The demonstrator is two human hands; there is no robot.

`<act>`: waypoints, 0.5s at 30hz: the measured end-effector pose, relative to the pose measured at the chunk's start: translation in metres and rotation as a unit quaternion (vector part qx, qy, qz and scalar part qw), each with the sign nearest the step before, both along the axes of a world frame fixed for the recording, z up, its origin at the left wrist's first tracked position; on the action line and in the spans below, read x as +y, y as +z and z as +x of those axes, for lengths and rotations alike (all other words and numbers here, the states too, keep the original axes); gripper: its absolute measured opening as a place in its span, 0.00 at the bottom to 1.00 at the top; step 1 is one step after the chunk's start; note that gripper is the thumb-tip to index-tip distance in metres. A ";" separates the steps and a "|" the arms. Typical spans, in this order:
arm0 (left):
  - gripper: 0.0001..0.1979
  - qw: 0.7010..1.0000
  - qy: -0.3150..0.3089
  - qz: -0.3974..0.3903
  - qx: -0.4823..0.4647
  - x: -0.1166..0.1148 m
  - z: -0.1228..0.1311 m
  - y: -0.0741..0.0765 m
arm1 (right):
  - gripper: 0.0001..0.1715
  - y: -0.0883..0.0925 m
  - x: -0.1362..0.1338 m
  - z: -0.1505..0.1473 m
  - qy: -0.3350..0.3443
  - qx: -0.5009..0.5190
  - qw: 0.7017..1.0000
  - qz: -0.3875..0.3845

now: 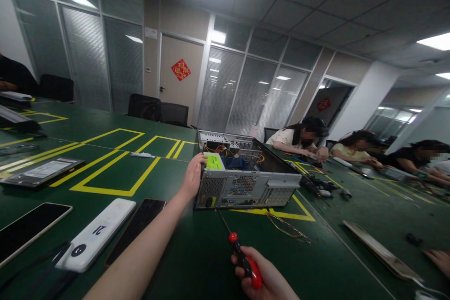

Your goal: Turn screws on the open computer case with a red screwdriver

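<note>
An opened computer case lies on its side on the green table, its rear panel toward me. Inside are coloured wires and a power supply with a bright yellow-green label. My left hand rests against the case's left edge by that label, fingers curled over the rim and partly hidden. In my right hand is a red and black screwdriver, gripped by the handle. Its shaft points up and away, the tip near the lower left of the rear panel; I cannot tell whether it touches.
Left of my arm are a white power bank, a dark phone, another phone and a hard drive. Wires lie right of the case, with a phone farther off. Several people sit along the right.
</note>
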State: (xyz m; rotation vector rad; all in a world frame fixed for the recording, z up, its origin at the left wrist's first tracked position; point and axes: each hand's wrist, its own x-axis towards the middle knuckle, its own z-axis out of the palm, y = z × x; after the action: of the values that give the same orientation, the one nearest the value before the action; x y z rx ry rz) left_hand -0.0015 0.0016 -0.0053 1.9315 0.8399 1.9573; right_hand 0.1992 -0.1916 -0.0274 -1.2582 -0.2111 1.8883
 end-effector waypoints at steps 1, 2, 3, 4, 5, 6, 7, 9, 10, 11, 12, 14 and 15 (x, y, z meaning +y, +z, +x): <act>0.21 1.000 0.000 0.000 0.000 0.000 0.000 0.000 | 0.13 0.000 0.000 -0.001 0.000 -0.011 1.000 -0.009; 0.21 1.000 0.000 0.000 0.001 0.000 0.000 0.000 | 0.14 0.000 0.000 -0.001 0.004 -0.013 1.000 -0.016; 0.21 1.000 0.000 0.000 0.001 -0.001 0.000 0.001 | 0.15 -0.001 0.001 -0.001 0.012 -0.006 1.000 -0.021; 0.21 1.000 0.001 -0.002 0.001 -0.001 0.000 0.001 | 0.16 -0.002 0.001 -0.001 0.018 0.007 1.000 -0.022; 0.21 1.000 0.001 -0.003 0.001 -0.001 0.000 0.002 | 0.16 -0.003 0.002 -0.001 0.024 0.023 0.999 -0.020; 0.21 1.000 0.000 -0.005 0.002 -0.002 0.000 0.002 | 0.16 -0.005 0.002 0.000 0.028 0.040 0.999 -0.017; 0.21 1.000 0.000 -0.005 0.002 -0.002 0.000 0.002 | 0.16 -0.006 0.003 0.000 0.028 0.055 0.998 -0.014; 0.21 1.000 0.002 -0.003 0.003 -0.001 0.000 0.002 | 0.17 -0.008 0.004 0.002 0.018 0.079 0.997 -0.008; 0.20 1.000 0.003 -0.001 0.005 -0.001 0.000 0.001 | 0.17 -0.008 0.004 0.002 0.010 0.088 0.996 -0.004; 0.20 1.000 0.005 0.002 0.007 0.000 0.000 0.001 | 0.17 -0.008 0.004 0.003 0.002 0.095 0.995 -0.002; 0.20 1.000 0.006 0.004 0.009 0.000 0.000 0.001 | 0.18 -0.007 0.005 0.003 -0.005 0.100 0.995 0.001; 0.20 1.000 0.007 0.007 0.011 0.001 0.000 0.001 | 0.19 -0.005 0.005 0.003 -0.015 0.105 0.994 0.007; 0.20 1.000 0.007 0.008 0.011 0.001 0.000 0.001 | 0.18 -0.005 0.005 0.003 -0.019 0.107 0.994 0.007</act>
State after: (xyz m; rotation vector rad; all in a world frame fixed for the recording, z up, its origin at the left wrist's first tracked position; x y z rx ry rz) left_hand -0.0015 0.0022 -0.0044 1.9651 0.8489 1.9591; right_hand 0.2025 -0.1865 -0.0322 -1.0335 -0.0865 1.9674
